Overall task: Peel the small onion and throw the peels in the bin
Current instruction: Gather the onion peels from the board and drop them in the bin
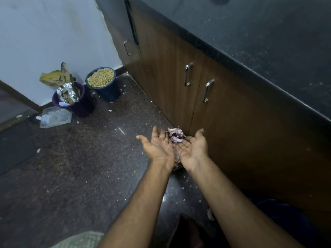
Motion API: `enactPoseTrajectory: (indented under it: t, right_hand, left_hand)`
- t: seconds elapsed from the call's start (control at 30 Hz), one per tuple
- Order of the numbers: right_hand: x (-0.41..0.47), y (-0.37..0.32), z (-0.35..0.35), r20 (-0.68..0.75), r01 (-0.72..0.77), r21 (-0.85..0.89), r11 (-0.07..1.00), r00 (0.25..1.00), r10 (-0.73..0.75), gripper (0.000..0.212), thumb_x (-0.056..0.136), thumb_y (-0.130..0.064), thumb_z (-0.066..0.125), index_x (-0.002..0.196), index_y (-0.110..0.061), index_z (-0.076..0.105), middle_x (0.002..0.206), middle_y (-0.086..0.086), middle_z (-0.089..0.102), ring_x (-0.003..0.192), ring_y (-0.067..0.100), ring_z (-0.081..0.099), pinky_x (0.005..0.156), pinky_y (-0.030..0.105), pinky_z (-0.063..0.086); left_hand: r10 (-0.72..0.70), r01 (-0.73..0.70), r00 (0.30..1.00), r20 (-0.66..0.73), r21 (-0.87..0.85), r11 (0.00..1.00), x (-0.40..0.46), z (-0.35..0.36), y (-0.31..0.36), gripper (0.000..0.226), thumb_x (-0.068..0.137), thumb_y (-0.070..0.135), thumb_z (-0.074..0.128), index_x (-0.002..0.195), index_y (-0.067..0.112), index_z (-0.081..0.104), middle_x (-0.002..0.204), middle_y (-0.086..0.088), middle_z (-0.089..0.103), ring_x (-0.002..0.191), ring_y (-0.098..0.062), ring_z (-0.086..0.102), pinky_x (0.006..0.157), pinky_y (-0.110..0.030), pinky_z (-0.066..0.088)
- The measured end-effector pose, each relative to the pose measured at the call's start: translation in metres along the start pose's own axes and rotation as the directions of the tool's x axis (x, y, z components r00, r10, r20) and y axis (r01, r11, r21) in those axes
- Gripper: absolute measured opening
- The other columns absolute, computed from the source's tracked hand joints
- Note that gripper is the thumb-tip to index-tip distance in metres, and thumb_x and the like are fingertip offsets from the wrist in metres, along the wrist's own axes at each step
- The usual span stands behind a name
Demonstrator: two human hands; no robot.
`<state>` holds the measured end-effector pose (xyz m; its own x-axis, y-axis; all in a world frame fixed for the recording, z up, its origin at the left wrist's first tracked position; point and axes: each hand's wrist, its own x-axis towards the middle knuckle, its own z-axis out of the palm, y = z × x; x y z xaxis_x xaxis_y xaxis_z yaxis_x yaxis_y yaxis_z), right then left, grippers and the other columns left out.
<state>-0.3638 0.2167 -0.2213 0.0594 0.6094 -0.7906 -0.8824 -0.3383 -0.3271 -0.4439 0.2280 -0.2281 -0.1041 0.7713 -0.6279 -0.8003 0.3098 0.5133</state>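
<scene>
Both my hands are held palm up, side by side, over the dark floor. My left hand and my right hand form a cupped tray with straight fingers. A heap of purple and pale onion peels lies on the fingertips where the two hands meet. A purple bin stuffed with foil and paper wrappers stands at the far left by the wall, well away from my hands. A blue bin filled to the brim with yellowish scraps stands beside it. No onion is in view.
Brown cabinets with metal handles run along the right under a black countertop. A clear plastic container lies on the floor before the purple bin. Small peel scraps dot the floor.
</scene>
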Motion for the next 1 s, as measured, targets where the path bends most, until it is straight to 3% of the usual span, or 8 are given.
enactPoseTrajectory:
  t: [0.07, 0.17, 0.5, 0.7, 0.8, 0.93, 1.0]
  right_hand:
    - [-0.003, -0.002, -0.004, 0.010, 0.000, -0.006, 1.000, 1.000, 0.000, 0.085, 0.102, -0.064, 0.033, 0.156, 0.002, 0.025, 0.158, 0.027, 0.035, 0.145, 0.036, 0.040, 0.121, 0.042, 0.031]
    - [-0.005, -0.003, -0.008, 0.008, 0.030, -0.020, 0.999, 1.000, -0.030, 0.084, 0.103, -0.062, 0.033, 0.158, 0.002, 0.023, 0.162, 0.025, 0.029, 0.152, 0.036, 0.029, 0.121, 0.042, 0.028]
    - [-0.026, -0.005, -0.021, 0.090, 0.103, -0.088, 0.991, 0.991, -0.095, 0.078, 0.104, -0.060, 0.031, 0.151, 0.002, 0.038, 0.155, 0.023, 0.043, 0.147, 0.033, 0.039, 0.122, 0.042, 0.032]
    - [-0.061, -0.005, -0.030, 0.096, 0.148, -0.076, 0.986, 0.985, -0.141, 0.045, 0.107, -0.029, 0.044, 0.141, 0.000, 0.052, 0.146, 0.021, 0.055, 0.139, 0.029, 0.051, 0.118, 0.037, 0.038]
    - [-0.081, -0.006, -0.035, 0.099, 0.163, -0.060, 0.985, 0.983, -0.157, 0.041, 0.106, -0.020, 0.043, 0.141, -0.001, 0.053, 0.145, 0.020, 0.057, 0.137, 0.028, 0.053, 0.118, 0.036, 0.038]
    - [-0.116, -0.008, -0.044, 0.119, 0.221, -0.044, 0.974, 0.969, -0.215, 0.042, 0.107, -0.021, 0.041, 0.143, -0.002, 0.051, 0.146, 0.020, 0.055, 0.138, 0.028, 0.052, 0.110, 0.033, 0.042]
    - [-0.133, -0.011, -0.051, 0.134, 0.267, -0.030, 0.963, 0.956, -0.260, 0.046, 0.108, -0.027, 0.042, 0.145, -0.002, 0.049, 0.147, 0.019, 0.054, 0.139, 0.028, 0.051, 0.113, 0.034, 0.041]
  left_hand:
    - [-0.003, 0.004, 1.000, -0.024, 0.030, 1.000, 0.003, -0.010, -0.001, 0.094, 0.099, 0.078, 0.006, 0.164, 0.015, 0.029, 0.171, -0.022, 0.024, 0.162, -0.033, 0.018, 0.130, -0.046, 0.011]
    - [0.007, -0.005, 0.999, -0.040, 0.066, 0.998, 0.004, -0.021, 0.000, 0.096, 0.098, 0.078, 0.005, 0.163, 0.013, 0.031, 0.170, -0.021, 0.029, 0.161, -0.033, 0.022, 0.131, -0.046, 0.011]
    - [0.048, -0.051, 0.999, 0.027, 0.125, 0.991, -0.023, -0.023, -0.001, 0.099, 0.098, 0.078, 0.004, 0.158, 0.008, 0.042, 0.165, -0.020, 0.039, 0.156, -0.031, 0.035, 0.130, -0.046, 0.017]
    - [0.036, -0.044, 0.997, 0.073, 0.119, 0.992, -0.066, -0.019, -0.009, 0.096, 0.100, 0.077, 0.008, 0.150, 0.007, 0.051, 0.159, -0.021, 0.048, 0.151, -0.033, 0.042, 0.129, -0.045, 0.024]
    - [0.029, -0.040, 0.994, 0.103, 0.106, 0.994, -0.085, -0.014, -0.011, 0.096, 0.099, 0.078, 0.010, 0.152, 0.007, 0.050, 0.159, -0.021, 0.048, 0.150, -0.033, 0.043, 0.128, -0.044, 0.025]
    - [0.032, -0.044, 0.986, 0.163, 0.076, 0.996, -0.119, -0.002, -0.014, 0.095, 0.100, 0.077, 0.012, 0.152, 0.007, 0.049, 0.161, -0.021, 0.046, 0.153, -0.033, 0.040, 0.130, -0.045, 0.024]
    - [0.032, -0.045, 0.979, 0.203, 0.063, 0.997, -0.138, 0.004, -0.019, 0.095, 0.100, 0.077, 0.013, 0.152, 0.006, 0.050, 0.160, -0.022, 0.046, 0.152, -0.033, 0.040, 0.129, -0.044, 0.025]
